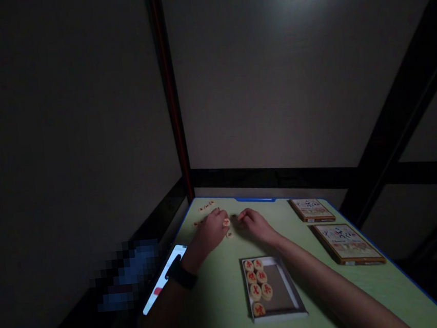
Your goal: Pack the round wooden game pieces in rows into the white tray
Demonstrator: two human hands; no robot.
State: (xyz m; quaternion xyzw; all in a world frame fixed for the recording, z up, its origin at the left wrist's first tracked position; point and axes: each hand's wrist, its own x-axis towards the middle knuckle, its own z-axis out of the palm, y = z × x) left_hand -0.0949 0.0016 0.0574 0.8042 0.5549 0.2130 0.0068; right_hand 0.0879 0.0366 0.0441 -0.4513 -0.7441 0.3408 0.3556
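Note:
Toward the far left of the table, my left hand (211, 230), with a dark band at the wrist, has its fingers curled around a round Chinese chess piece (226, 222) with a red character. Another loose piece (229, 234) lies just below those fingers. Across a small gap to the right, my right hand (256, 224) is closed in a pinch; whatever its fingertips hold is too dark to make out. Nearer to me sits a shallow open box (282, 286), its left side filled with two columns of wooden pieces (255, 291) marked in red.
Several loose pieces (206, 206) lie at the table's far left corner. Two printed game boxes (312, 209) (348, 243) rest along the right side. A lit phone (163, 280) is at the left edge of the green table (219, 298). Walls stand behind and left.

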